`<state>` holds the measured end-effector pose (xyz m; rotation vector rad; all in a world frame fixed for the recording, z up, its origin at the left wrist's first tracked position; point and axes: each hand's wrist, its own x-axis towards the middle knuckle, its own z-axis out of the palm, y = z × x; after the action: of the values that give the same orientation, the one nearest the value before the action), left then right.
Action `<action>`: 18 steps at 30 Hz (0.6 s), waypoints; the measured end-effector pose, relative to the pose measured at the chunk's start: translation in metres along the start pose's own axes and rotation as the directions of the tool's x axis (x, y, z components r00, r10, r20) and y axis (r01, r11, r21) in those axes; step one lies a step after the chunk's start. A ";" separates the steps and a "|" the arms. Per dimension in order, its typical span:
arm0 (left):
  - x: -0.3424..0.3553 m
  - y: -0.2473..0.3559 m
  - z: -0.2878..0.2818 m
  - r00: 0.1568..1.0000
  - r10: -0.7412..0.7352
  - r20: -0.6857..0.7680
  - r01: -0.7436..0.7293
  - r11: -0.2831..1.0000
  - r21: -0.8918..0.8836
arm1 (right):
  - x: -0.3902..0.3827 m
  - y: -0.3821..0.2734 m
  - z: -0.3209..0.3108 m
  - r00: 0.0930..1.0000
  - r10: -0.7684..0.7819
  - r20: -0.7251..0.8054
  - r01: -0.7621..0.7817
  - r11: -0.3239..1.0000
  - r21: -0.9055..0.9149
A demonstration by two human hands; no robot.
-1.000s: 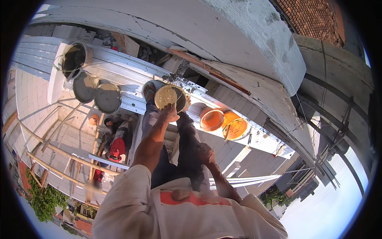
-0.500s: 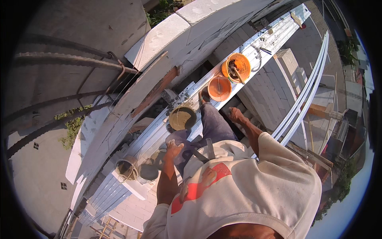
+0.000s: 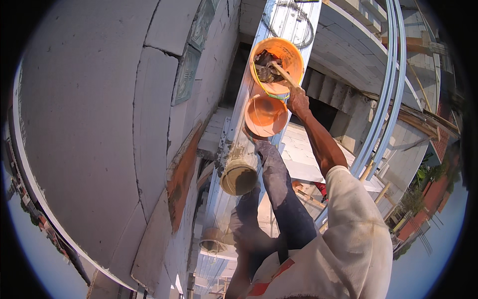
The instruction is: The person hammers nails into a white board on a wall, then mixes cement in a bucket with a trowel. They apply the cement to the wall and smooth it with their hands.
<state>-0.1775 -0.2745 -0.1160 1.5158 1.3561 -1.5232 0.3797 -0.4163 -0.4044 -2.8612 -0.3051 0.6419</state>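
Observation:
My right hand (image 3: 298,103) is closed at the end of the wooden handle of a tool (image 3: 286,74), beside the rim of an orange bucket (image 3: 294,50). The tool's head lies hidden among dark, dirty items in that bucket. Just nearer stands a smaller orange bucket (image 3: 253,112) with a thin wire handle. A mortar bucket (image 3: 239,178) with grey mix inside sits nearer still, beside my legs. My left hand (image 3: 242,232) hangs low by my thigh, in shade and smeared, so its fingers do not show clearly.
The buckets and I are on a narrow platform of pale metal profiles (image 3: 279,22), with drops beside it. A tall light block wall (image 3: 99,114) rises on the left. Long metal profiles (image 3: 388,84) run along the right. Another bucket (image 3: 211,244) stands near and low.
My right hand has moved forward from beside my knee to the tool handle at the orange bucket. My left hand has dropped back by my thigh. The view has turned toward the wall.

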 end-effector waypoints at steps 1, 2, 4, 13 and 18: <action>-0.007 0.016 -0.003 1.000 -0.018 0.002 0.018 1.000 0.015 | 0.025 -0.008 0.005 0.999 -0.043 -0.002 0.043 0.995 -0.086; -0.010 0.028 -0.005 0.999 -0.037 0.003 0.037 0.999 0.035 | 0.047 -0.021 -0.001 0.997 -0.083 -0.001 0.082 0.982 -0.169; -0.009 0.035 -0.001 0.997 -0.061 0.038 0.059 0.996 0.061 | 0.082 -0.025 0.010 1.000 -0.024 0.021 0.029 0.956 -0.293; -0.019 0.057 -0.001 0.997 -0.066 0.030 0.065 0.996 0.054 | 0.151 0.009 0.043 0.975 0.142 0.173 -0.091 0.958 -0.271; -0.049 0.043 -0.024 0.996 0.069 -0.059 -0.078 0.982 -0.172 | 0.104 0.019 -0.020 0.863 0.199 0.464 -0.444 0.737 0.510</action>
<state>-0.1211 -0.2769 -0.0757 1.4884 1.4083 -1.2917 0.4831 -0.4120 -0.4323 -2.1541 0.3295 1.1312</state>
